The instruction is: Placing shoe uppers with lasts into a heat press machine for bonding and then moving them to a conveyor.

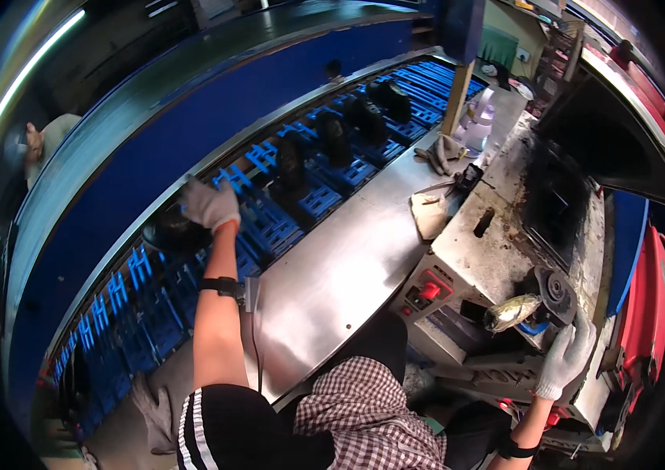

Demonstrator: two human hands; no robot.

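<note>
My left hand [212,205], in a pale knit glove, reaches over the blue slatted conveyor [317,202]. Its fingers curl over the edge of a dark, rounded piece [174,231] whose kind I cannot make out. More dark, rounded pieces [335,139] stand in a row farther up the conveyor. At the right, my right hand [570,354], also gloved, has its fingers stretched out beside a black part with a round disc [553,296]. A yellowish, wrapped stub [513,312] sticks out from that part to the left.
A bare metal ledge [340,282] runs along the conveyor. Grey gloves lie on it, one pair [442,154] far off and another glove [156,411] near me. The stained machine cabinet [465,235] carries a red switch [429,291]. Another person [46,145] appears at far left.
</note>
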